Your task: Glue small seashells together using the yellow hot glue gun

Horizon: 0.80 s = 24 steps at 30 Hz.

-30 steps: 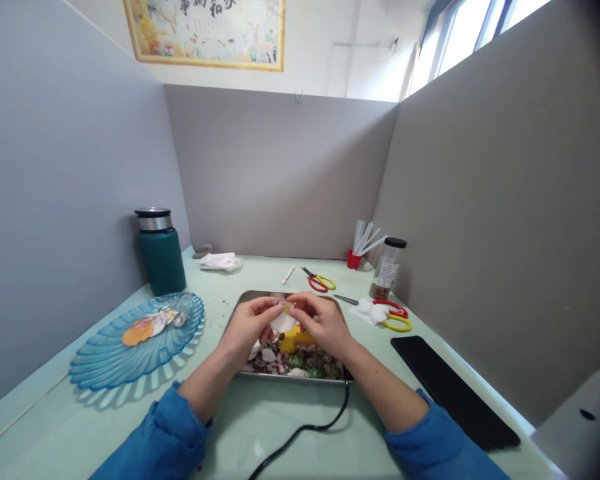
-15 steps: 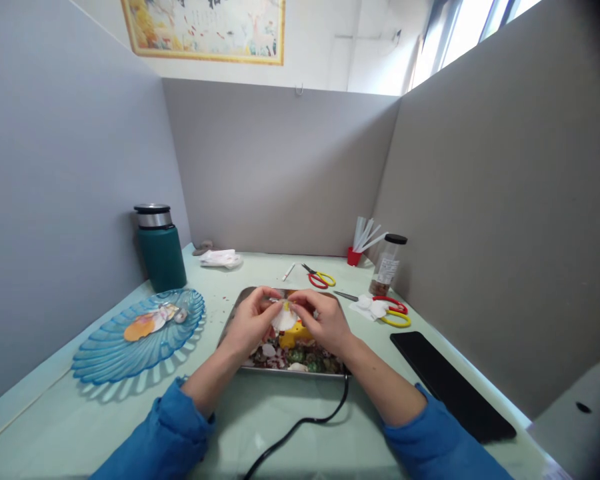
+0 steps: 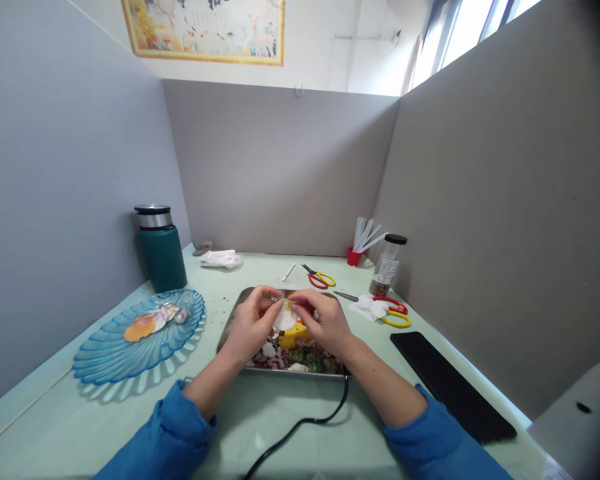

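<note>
Both my hands are raised over a steel tray (image 3: 229, 328) in the middle of the table. My left hand (image 3: 250, 323) and my right hand (image 3: 323, 322) pinch the top of one white scallop shell (image 3: 283, 319) between their fingertips. Under them a yellow tool (image 3: 293, 337) with a black cable (image 3: 300, 423) lies in the tray among several coloured shells and bits. Blue sleeves cover both forearms.
A blue glass shell-shaped dish (image 3: 135, 337) with a few shells lies at the left, a green flask (image 3: 161, 249) behind it. Two pairs of scissors (image 3: 320, 279), a jar (image 3: 387, 267), a red cup (image 3: 353, 257) of sticks and a black phone (image 3: 450, 383) are at the right.
Between the oldest frame and now the view shifted slightly. My hands stayed together on the white shell, with only small finger movements at its top edge.
</note>
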{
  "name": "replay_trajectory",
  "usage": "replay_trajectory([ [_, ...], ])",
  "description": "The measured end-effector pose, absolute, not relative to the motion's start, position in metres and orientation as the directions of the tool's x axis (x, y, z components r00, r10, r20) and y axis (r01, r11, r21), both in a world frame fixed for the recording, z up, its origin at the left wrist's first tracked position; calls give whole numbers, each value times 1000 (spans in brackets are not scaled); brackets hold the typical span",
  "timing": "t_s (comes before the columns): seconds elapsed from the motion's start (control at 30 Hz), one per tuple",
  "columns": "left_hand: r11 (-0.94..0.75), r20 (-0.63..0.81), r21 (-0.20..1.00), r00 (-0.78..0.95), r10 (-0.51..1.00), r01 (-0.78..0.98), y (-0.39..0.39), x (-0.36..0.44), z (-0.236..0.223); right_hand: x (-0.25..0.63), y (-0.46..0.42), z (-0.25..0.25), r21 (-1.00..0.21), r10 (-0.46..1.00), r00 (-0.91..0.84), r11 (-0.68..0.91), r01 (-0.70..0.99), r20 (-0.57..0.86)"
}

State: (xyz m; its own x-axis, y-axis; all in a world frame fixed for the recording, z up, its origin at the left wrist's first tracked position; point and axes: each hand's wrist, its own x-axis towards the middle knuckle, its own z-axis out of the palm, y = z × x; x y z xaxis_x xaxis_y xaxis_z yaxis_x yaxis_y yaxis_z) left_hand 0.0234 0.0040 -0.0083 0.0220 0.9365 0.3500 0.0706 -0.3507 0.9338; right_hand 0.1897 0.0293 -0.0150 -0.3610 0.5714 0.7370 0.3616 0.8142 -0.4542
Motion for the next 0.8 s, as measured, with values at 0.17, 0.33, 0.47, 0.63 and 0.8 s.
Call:
replay_trajectory([
  [0.17,-386,389,918,-12,921,91,1,24,-8,190,28,-14,-336,463,-405,875,348,789],
  [0.33,-450,458,874,3,889,183,1,23,-10,192,28,-13,-194,372,-447,898,395,814],
  [0.47,-478,482,848,42,875,228,3,21,-13,193,29,-14,-98,324,-456,886,453,829],
  [0.63,-439,436,890,57,898,124,4,23,-14,192,29,-16,-50,312,-456,864,501,833],
  [0.8,-347,345,938,67,936,9,2,25,-6,192,28,-16,-18,296,-447,849,528,844],
])
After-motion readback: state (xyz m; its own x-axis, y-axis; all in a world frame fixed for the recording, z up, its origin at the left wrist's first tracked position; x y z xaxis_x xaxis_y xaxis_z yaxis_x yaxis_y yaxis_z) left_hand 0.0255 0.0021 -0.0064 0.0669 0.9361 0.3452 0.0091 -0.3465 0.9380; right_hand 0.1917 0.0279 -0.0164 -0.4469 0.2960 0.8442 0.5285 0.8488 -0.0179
